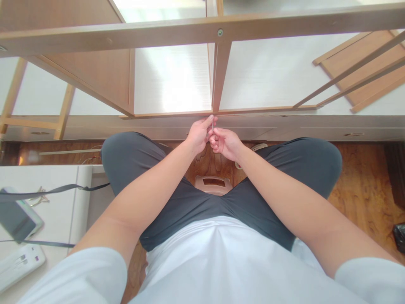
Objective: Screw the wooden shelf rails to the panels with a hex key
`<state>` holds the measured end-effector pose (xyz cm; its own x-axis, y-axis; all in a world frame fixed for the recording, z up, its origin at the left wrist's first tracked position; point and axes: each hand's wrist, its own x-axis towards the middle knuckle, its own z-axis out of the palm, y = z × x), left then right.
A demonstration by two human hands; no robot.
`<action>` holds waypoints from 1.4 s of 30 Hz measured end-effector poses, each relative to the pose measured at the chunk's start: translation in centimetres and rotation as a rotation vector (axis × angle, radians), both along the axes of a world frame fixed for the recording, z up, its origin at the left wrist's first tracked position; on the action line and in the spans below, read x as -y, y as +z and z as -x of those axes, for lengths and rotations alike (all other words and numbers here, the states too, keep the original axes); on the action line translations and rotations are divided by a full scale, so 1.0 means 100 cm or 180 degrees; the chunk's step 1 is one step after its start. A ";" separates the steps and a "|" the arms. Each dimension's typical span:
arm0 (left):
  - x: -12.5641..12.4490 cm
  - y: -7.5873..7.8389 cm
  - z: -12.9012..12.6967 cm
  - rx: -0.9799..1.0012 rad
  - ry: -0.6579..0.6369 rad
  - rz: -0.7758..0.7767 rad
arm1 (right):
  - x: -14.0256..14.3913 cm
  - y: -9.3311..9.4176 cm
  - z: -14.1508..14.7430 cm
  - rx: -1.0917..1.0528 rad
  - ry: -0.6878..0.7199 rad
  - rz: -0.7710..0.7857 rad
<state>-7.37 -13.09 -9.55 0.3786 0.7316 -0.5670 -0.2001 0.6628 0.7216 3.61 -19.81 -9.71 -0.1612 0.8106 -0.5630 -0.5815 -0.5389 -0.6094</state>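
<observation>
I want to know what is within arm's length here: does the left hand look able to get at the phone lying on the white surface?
Probably yes. The phone lies on the left hand's own side beside the knee, nothing between. That hand is now at the small metal pin with the right hand.

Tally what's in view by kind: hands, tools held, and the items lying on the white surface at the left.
Hands: 2, the left hand and right hand, both at the shelf frame
Thin metal tool: 1, between the two hands
Phone: 1
Power strip: 1
Strap: 1
Total: 6
</observation>
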 end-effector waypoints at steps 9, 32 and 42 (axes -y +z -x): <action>-0.001 0.003 0.000 -0.0073 0.0023 0.0036 | -0.001 -0.002 0.000 -0.0019 -0.0012 0.0019; 0.002 -0.001 0.000 -0.0048 0.0072 -0.0130 | -0.001 -0.008 0.002 0.0194 0.0003 0.0033; 0.002 -0.002 0.001 -0.0046 0.0150 -0.0259 | 0.008 -0.015 0.007 0.2725 -0.0287 -0.1303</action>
<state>-7.44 -13.31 -9.72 0.3350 0.7921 -0.5102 -0.2189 0.5921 0.7756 2.91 -20.57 -11.20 0.2469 0.9602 -0.1307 0.1206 -0.1643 -0.9790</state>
